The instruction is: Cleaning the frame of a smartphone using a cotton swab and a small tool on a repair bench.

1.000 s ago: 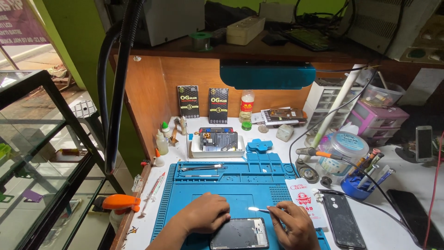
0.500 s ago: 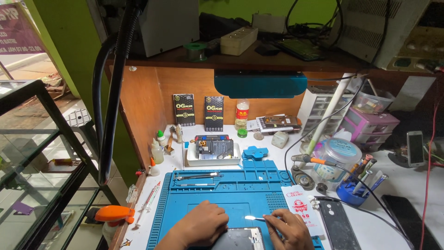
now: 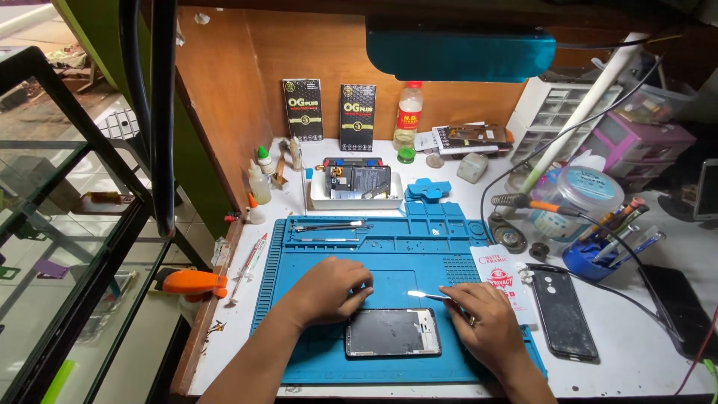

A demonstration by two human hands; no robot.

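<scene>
Carefully, I pin the smartphone (image 3: 393,332) with my empty left hand (image 3: 329,290); right hand (image 3: 490,329), pinching metal tweezers (image 3: 428,295), works from 3 o'clock.

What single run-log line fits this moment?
left hand: flat on blue mat, beside phone | right hand: holds metal tool above phone | phone: face up on mat

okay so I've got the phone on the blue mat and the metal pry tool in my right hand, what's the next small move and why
Probably lower the metal pry tool to the phone's top edge. Its tip sits just above that edge, not yet touching, while your right hand holds it and your left hand rests on the blue mat beside the phone's upper left corner, ready to steady it.
</scene>
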